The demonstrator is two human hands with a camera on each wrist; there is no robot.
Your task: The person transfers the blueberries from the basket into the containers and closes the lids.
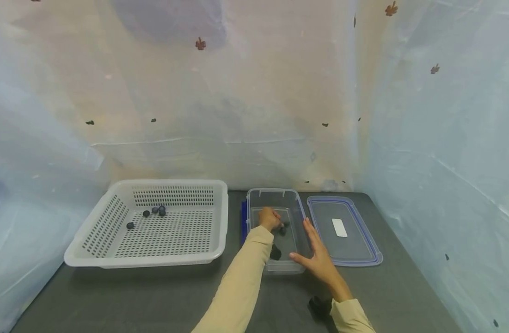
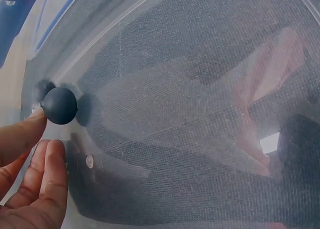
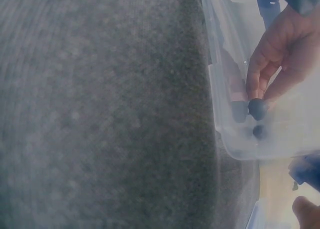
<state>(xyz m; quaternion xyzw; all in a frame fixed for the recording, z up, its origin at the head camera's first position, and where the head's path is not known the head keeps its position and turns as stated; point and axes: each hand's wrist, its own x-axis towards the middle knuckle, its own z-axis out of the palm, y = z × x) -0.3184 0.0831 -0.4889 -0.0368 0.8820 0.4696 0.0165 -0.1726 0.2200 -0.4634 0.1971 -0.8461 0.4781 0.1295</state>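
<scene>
My left hand [image 1: 269,218] reaches down into a clear plastic container [image 1: 297,240] and pinches a small dark ball [image 2: 60,105] between thumb and fingertips. Close beside it in the container is a second dark ball [image 3: 258,132], partly behind the held one in the left wrist view. My right hand [image 1: 321,261] lies along the container's right side, thumb spread from the straight fingers, fingertips right at the rim. In the right wrist view the left hand shows through the cloudy plastic wall.
A white perforated basket [image 1: 167,252] with several dark balls [image 1: 146,213] stands on the left of the dark table [image 1: 154,300]. The blue-edged lid [image 1: 354,252] with a white label lies right of the container. Plastic sheeting [image 1: 258,92] hangs behind and at both sides.
</scene>
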